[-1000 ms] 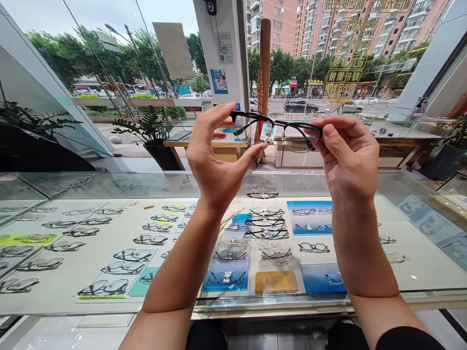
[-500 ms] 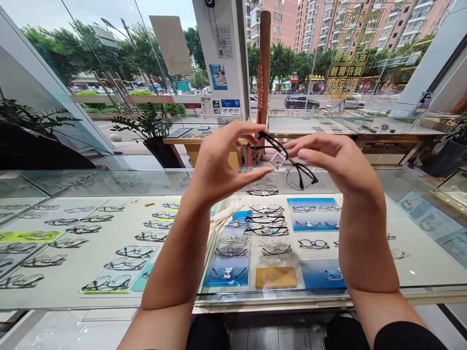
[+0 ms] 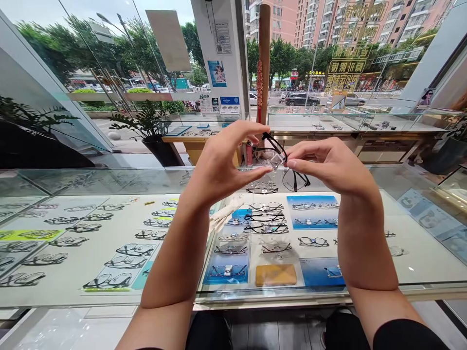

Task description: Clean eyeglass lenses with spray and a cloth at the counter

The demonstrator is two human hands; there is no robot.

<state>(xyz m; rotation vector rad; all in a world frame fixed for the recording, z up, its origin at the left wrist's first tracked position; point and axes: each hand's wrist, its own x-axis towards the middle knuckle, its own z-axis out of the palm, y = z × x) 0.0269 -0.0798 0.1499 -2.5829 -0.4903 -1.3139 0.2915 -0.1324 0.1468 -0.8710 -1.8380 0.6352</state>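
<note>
A pair of black-rimmed eyeglasses hangs tilted in the air above the display counter, one lens lower to the right. A small clear tag or sticker shows on the nearer lens. My left hand grips the upper-left lens side, index finger at the top corner and thumb beneath. At the middle of the frame, around the bridge, my right hand pinches with thumb and fingertips. The lower-right lens stays free of both hands. Part of the frame is hidden behind the right fingertips.
Below my hands is a glass display counter with rows of eyeglasses inside. A yellow-brown case and blue cards lie among them. Beyond stand a potted plant, a wooden post and another glass counter.
My right hand has come slightly left, and its thumb and fingers have closed on the middle of the eyeglasses. The eyeglasses have turned a little, while my left hand keeps its grip.
</note>
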